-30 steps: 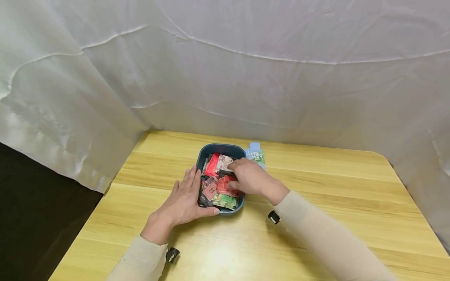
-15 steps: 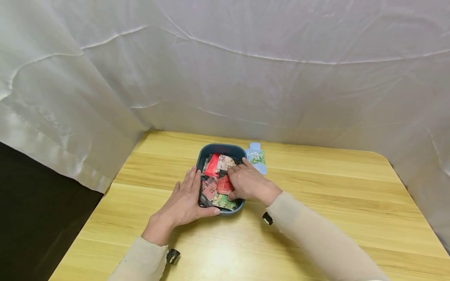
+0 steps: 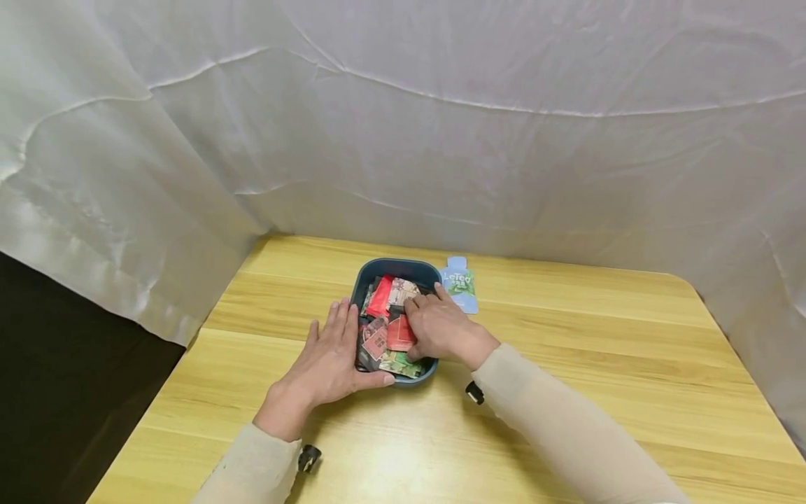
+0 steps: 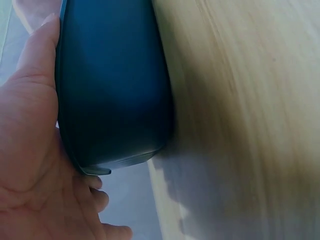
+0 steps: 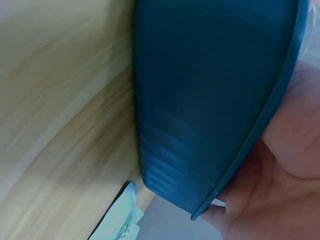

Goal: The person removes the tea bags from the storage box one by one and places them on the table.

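A dark blue plastic box (image 3: 395, 266) holds several small tea-like sachets, among them a bright red one (image 3: 380, 297), a darker red one (image 3: 400, 333) and a green one (image 3: 401, 363). My left hand (image 3: 324, 357) rests along the left rim with its fingers extended, and the thumb lies over the near corner. From the right, my right hand (image 3: 443, 325) reaches over the rim onto the sachets. Its thumb and fingers are spread about the darker red sachet, with the fingertips partly hidden. In both wrist views the box's outer wall (image 4: 112, 75) fills much of the picture.
A light blue and green card printed "LeTea" (image 3: 460, 285) lies on the wooden table (image 3: 598, 329), just past the box's right side. Pale curtain fabric (image 3: 478, 140) hangs behind and left of the table. Each wrist wears a small black device (image 3: 308, 458).
My right hand has come down and slightly left over the sachets, uncovering more of the printed card. The darker red sachet has shifted slightly left. My left hand stays in place.
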`<state>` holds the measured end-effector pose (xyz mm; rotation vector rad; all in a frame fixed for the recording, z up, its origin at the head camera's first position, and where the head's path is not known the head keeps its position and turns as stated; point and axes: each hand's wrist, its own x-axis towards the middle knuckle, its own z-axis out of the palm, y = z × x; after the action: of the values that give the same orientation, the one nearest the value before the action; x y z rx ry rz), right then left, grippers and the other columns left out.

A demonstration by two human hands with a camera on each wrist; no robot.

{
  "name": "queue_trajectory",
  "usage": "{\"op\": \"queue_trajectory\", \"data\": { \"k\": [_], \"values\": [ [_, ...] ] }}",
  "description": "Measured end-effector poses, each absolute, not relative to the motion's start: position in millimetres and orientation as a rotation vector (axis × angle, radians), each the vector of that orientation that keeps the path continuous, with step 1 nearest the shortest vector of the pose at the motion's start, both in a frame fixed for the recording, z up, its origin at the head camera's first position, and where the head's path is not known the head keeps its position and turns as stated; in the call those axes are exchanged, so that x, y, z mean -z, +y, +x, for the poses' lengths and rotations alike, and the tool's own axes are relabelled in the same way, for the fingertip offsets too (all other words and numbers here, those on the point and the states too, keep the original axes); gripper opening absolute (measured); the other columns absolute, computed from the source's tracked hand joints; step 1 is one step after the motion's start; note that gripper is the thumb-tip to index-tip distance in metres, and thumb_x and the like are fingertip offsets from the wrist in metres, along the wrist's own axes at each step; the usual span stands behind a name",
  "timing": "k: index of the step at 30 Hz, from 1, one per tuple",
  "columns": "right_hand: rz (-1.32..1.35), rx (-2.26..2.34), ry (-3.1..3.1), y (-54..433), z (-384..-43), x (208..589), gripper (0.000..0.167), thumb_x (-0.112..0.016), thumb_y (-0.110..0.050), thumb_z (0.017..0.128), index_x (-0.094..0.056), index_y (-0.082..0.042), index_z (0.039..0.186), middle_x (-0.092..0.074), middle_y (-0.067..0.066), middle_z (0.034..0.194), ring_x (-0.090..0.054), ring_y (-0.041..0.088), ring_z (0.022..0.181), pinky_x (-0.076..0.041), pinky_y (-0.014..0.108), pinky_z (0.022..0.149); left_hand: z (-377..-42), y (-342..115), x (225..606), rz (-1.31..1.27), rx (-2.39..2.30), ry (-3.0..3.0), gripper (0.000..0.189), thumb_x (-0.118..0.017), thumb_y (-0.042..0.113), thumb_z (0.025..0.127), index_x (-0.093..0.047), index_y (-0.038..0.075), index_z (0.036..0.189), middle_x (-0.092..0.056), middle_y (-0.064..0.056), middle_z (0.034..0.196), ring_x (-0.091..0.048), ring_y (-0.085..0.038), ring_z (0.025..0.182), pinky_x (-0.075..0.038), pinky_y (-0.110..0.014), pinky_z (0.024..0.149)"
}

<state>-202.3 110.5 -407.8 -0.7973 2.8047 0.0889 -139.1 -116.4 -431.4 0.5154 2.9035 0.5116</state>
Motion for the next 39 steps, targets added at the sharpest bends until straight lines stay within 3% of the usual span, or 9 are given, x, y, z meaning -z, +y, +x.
{"op": "queue_trajectory", "data": {
  "k": [19, 25, 31, 39],
  "values": [
    [-0.857, -0.023, 2.92, 109, -198, 414, 0.102, -0.087, -0.06, 0.078, -0.049, -0.001, 0.151, -0.056, 0.016, 0.141, -0.053, 0.033, 0.136, -0.022, 0.052, 0.131, -137, -130, 430, 0.528, -0.447, 2.927, 0.146, -0.059, 0.095, 0.075, -0.008, -0.006, 0.166, -0.006, -0.027, 0.175, -0.003, -0.042, 0.164, -0.008, -0.069, 0.128],
    [-0.914, 0.095, 2.982, 112, -196, 410, 0.098, -0.087, -0.055, 0.078, -0.049, -0.002, 0.15, -0.056, 0.016, 0.138, -0.054, 0.036, 0.132, -0.034, 0.055, 0.126, -137, -131, 429, 0.534, -0.441, 2.918, 0.145, -0.06, 0.094, 0.076, -0.009, -0.006, 0.166, -0.006, -0.026, 0.175, -0.002, -0.041, 0.164, -0.008, -0.068, 0.129],
    [-0.96, 0.24, 3.043, 118, -197, 394, 0.098, -0.086, -0.048, 0.077, -0.047, 0.002, 0.152, -0.056, 0.019, 0.137, -0.056, 0.035, 0.121, -0.052, 0.049, 0.108, -137, -130, 429, 0.543, -0.45, 2.913, 0.143, -0.062, 0.092, 0.077, -0.009, -0.007, 0.166, -0.007, -0.027, 0.175, -0.003, -0.042, 0.164, -0.009, -0.07, 0.128],
    [-0.873, 0.296, 3.021, 132, -198, 384, 0.099, -0.086, -0.047, 0.077, -0.045, 0.003, 0.152, -0.053, 0.019, 0.144, -0.055, 0.035, 0.127, -0.049, 0.05, 0.113, -134, -136, 428, 0.505, -0.475, 2.901, 0.146, -0.069, 0.088, 0.075, -0.006, -0.006, 0.166, -0.003, -0.025, 0.175, -0.001, -0.04, 0.164, -0.006, -0.069, 0.129]
  ]
}}
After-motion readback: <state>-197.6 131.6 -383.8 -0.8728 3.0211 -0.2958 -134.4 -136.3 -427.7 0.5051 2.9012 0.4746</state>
